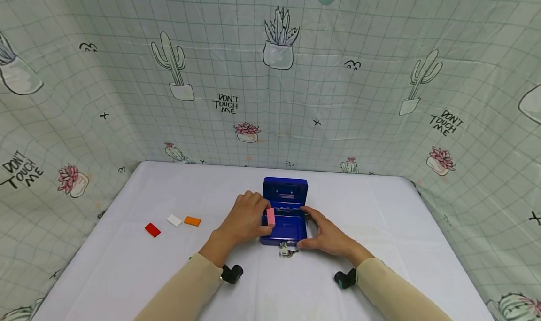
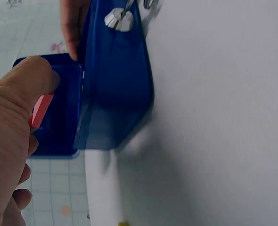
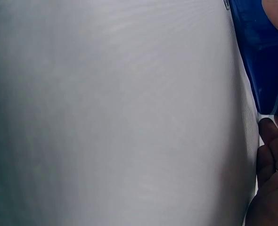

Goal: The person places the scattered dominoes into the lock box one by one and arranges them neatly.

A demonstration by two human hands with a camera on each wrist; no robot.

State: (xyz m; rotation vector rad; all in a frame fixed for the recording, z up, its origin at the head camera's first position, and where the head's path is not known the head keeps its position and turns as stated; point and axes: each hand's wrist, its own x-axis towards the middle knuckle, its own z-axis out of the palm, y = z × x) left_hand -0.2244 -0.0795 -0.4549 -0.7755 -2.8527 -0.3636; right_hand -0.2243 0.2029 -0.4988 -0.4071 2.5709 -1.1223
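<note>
A blue metal cash box [image 1: 289, 229] stands with its lid [image 1: 285, 191] raised at the back. My left hand [image 1: 247, 217] pinches a pink block [image 1: 271, 216] between thumb and fingers, over the left side of the box. In the left wrist view the pink block [image 2: 41, 110] shows under the thumb, in front of the blue lid. My right hand [image 1: 327, 234] holds the box at its right side, the thumb at the front corner and the fingers farther back. Keys [image 1: 288, 252] hang at the lock on the box's front.
On the white table [image 1: 169, 274], left of the box, lie a red block [image 1: 152, 230], a white block [image 1: 174, 220] and an orange block [image 1: 192, 221]. A patterned cloth [image 1: 211, 76] rises behind the table and along both its sides.
</note>
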